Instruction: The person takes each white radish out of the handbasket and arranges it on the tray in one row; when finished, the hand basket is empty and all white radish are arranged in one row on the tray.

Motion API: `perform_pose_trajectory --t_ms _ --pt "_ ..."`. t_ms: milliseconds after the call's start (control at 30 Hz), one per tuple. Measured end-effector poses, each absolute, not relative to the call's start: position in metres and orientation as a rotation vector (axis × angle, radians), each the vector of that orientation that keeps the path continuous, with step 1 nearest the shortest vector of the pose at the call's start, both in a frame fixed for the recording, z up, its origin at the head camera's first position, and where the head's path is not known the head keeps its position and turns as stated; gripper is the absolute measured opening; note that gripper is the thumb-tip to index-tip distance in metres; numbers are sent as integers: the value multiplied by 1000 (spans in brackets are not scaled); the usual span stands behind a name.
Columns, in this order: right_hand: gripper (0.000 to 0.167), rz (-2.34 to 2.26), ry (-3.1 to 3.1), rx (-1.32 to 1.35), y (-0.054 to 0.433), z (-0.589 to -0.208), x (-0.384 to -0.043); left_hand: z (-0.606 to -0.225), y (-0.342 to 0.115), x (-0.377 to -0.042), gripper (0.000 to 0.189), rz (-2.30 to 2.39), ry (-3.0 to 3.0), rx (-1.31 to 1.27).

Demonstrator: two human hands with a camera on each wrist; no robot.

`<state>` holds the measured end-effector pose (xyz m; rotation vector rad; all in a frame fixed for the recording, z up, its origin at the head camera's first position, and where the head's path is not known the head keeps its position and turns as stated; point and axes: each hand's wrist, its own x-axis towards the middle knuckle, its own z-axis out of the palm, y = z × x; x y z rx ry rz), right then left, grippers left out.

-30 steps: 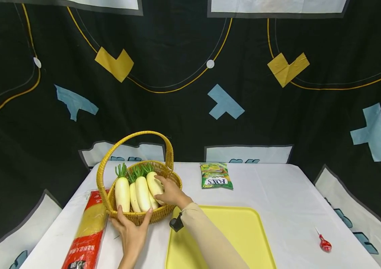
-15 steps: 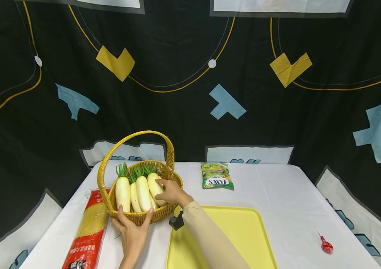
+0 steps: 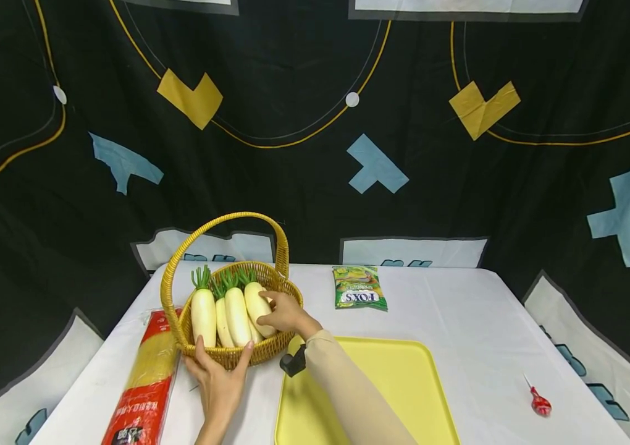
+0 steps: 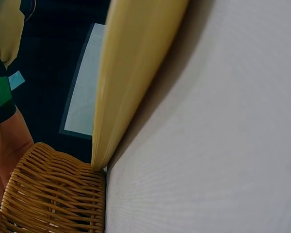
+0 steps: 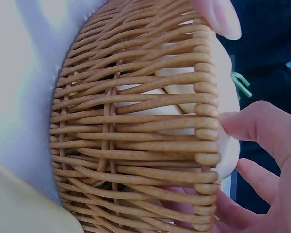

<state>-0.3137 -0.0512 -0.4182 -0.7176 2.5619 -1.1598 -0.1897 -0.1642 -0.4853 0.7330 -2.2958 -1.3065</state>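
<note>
In the head view a yellow wicker basket (image 3: pixel 264 355) with a tall arched handle holds several white radishes (image 3: pixel 204 318) with green tops. My left hand (image 3: pixel 219 384) grips its near rim, with one fingertip (image 5: pixel 225 19) over the edge in the right wrist view. Reaching in from the right, my right hand (image 3: pixel 288 314) holds the rightmost radish (image 3: pixel 255 301), thumb on its near side and fingers along its far side. The right wrist view has that hand (image 5: pixel 266 160) beyond the woven wall (image 5: pixel 136 116), some fingers partly behind the rim.
A yellow tray (image 3: pixel 382 389) lies right of the basket, under the right forearm. Left of the basket is a long red and yellow packet (image 3: pixel 145 383). A green Fox's bag (image 3: pixel 359 288) lies at the back, and a red lollipop (image 3: pixel 540 405) sits far right.
The head view has shifted slightly, so the table things sit a little higher in it. Both hands keep their places at the basket and the radish, with hardly any movement.
</note>
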Motion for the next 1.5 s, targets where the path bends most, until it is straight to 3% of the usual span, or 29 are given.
perform_pose_trajectory --t_ms 400,900,1500 --pt "61 -1397 2424 -594 -45 -424 -317 -486 -164 -191 111 -1290 -2302 738" --pt "65 -1509 2420 -674 -9 -395 -308 -483 -166 -190 111 -1271 -2323 739" --pt "64 -1696 2246 -517 66 -390 -245 -483 -167 -193 114 -1242 -2327 727"
